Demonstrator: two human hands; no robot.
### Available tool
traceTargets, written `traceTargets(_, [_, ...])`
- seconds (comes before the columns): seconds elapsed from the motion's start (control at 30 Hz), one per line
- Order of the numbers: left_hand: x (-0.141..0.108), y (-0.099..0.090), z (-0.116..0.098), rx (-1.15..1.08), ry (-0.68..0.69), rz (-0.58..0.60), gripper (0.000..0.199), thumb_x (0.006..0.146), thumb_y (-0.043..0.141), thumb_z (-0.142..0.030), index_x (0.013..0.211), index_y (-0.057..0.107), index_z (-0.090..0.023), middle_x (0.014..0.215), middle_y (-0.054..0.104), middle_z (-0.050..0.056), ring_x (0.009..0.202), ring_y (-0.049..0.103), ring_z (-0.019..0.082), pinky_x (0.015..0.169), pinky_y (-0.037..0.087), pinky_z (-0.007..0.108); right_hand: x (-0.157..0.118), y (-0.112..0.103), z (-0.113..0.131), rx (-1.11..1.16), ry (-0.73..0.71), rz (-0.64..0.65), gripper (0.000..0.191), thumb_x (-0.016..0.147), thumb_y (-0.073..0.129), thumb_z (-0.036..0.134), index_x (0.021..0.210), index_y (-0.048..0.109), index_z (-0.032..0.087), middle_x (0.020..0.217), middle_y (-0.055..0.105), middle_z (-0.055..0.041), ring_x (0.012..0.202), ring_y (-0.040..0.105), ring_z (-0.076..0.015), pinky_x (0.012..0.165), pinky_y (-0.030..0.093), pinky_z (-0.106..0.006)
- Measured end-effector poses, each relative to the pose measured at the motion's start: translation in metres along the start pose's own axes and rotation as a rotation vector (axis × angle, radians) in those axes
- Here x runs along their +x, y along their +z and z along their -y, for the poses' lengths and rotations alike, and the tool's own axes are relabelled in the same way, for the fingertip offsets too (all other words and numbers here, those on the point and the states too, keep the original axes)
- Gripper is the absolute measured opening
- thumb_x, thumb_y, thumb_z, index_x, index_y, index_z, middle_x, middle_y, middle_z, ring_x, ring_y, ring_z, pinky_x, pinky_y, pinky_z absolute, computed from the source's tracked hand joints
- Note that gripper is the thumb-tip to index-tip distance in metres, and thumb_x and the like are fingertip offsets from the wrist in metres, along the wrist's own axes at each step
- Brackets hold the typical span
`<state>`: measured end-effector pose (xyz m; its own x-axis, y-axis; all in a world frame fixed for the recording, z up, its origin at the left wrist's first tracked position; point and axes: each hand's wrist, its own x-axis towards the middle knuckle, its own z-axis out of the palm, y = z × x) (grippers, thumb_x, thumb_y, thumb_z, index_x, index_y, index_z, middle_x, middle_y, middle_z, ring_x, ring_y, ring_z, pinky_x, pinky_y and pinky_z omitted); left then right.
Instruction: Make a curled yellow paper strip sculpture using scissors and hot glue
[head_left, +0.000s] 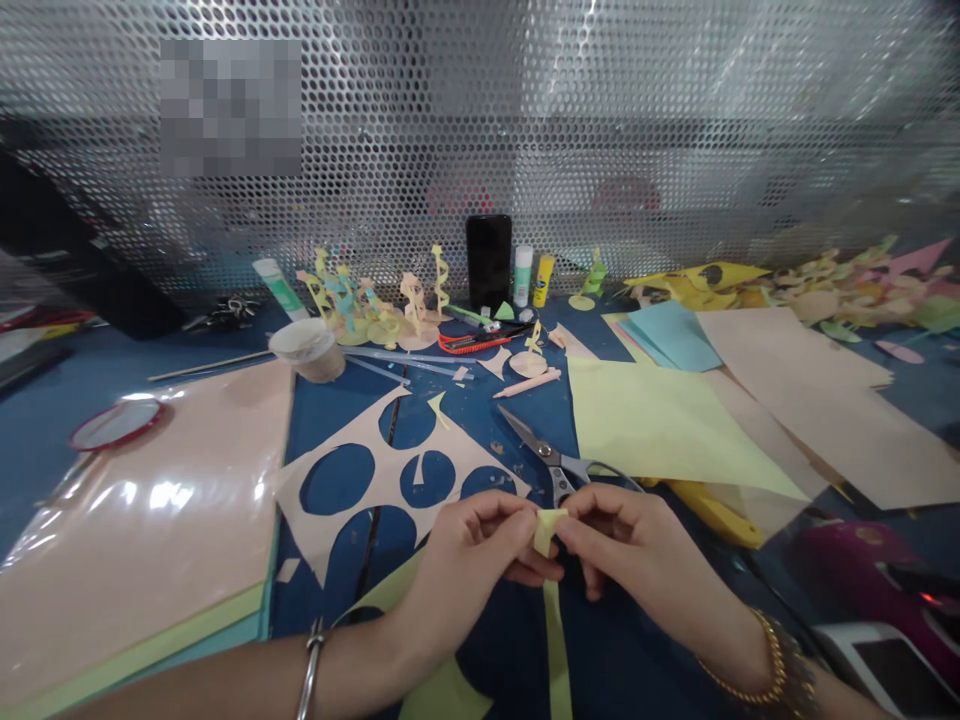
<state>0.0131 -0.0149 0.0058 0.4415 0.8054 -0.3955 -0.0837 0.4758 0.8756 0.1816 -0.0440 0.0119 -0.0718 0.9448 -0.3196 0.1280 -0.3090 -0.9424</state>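
A narrow yellow-green paper strip [556,640] hangs down from between my two hands, its top end folded over. My left hand [491,545] pinches the folded end from the left, thumb against fingers. From the right, my right hand [619,535] pinches the same fold between thumb and forefinger. Just beyond my right hand lie grey-handled scissors [551,455], blades slightly apart and pointing away to the left. A pale pink sheet with round holes cut out [397,450] lies beyond my left hand, and cut yellow-green paper [442,690] is partly under my left forearm.
Small paper spiral figures [412,310] stand at the back beside a phone [489,262] and glue sticks [523,275]. Wrapped paper [187,480] lies left near a cup [307,350]. Loose sheets [667,420], a yellow tool [716,515] and a purple object [870,570] are at right.
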Motion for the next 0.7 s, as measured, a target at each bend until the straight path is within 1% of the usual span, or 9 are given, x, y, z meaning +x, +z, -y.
traceTargets(0.13, [0.0002, 0.0007, -0.0013, 0.019, -0.015, -0.023, 0.017, 0.074, 0.075, -0.028, 0.074, 0.065, -0.014, 0.063, 0.07, 0.0, 0.061, 0.073, 0.016, 0.057, 0.056, 0.02, -0.0004, 0.0001, 0.0007, 0.0, -0.008, -0.007, 0.022, 0.078, 0.069, 0.036, 0.073, 0.061, 0.016, 0.059, 0.058, 0.0037, 0.041, 0.051, -0.0059, 0.042, 0.044, -0.017])
traceTargets(0.3, [0.0005, 0.002, -0.0027, 0.029, -0.014, -0.016, 0.018, 0.077, 0.072, -0.029, 0.073, 0.064, -0.013, 0.062, 0.07, 0.001, 0.059, 0.072, 0.015, 0.055, 0.055, 0.02, -0.0018, -0.0004, 0.0007, -0.035, -0.012, 0.004, 0.023, 0.081, 0.066, 0.037, 0.074, 0.061, 0.016, 0.06, 0.059, 0.0035, 0.043, 0.051, -0.0054, 0.044, 0.044, -0.017])
traceTargets(0.4, [0.0, 0.0027, -0.0033, 0.034, -0.006, -0.027, 0.02, 0.076, 0.072, -0.031, 0.071, 0.064, -0.013, 0.061, 0.069, 0.001, 0.055, 0.07, 0.014, 0.054, 0.055, 0.02, -0.0017, -0.0008, 0.0002, -0.053, -0.019, 0.01, 0.025, 0.083, 0.063, 0.04, 0.074, 0.06, 0.016, 0.06, 0.059, 0.0032, 0.043, 0.051, -0.0059, 0.044, 0.044, -0.017])
traceTargets(0.57, [-0.0004, 0.0027, -0.0027, 0.056, 0.006, -0.039, 0.021, 0.077, 0.072, -0.032, 0.071, 0.064, -0.014, 0.06, 0.068, 0.001, 0.055, 0.07, 0.014, 0.054, 0.055, 0.021, 0.0002, -0.0004, -0.0003, -0.074, -0.009, 0.017, 0.028, 0.083, 0.061, 0.043, 0.074, 0.06, 0.017, 0.06, 0.059, 0.0026, 0.043, 0.052, -0.0069, 0.045, 0.044, -0.018])
traceTargets(0.7, [0.0004, 0.0011, -0.0006, 0.067, 0.022, -0.031, 0.02, 0.077, 0.071, -0.032, 0.072, 0.064, -0.014, 0.06, 0.068, 0.0, 0.054, 0.069, 0.014, 0.053, 0.055, 0.02, -0.0002, -0.0001, -0.0008, -0.08, -0.033, 0.031, 0.028, 0.084, 0.06, 0.043, 0.075, 0.062, 0.016, 0.062, 0.06, 0.0016, 0.044, 0.051, -0.0066, 0.045, 0.044, -0.018])
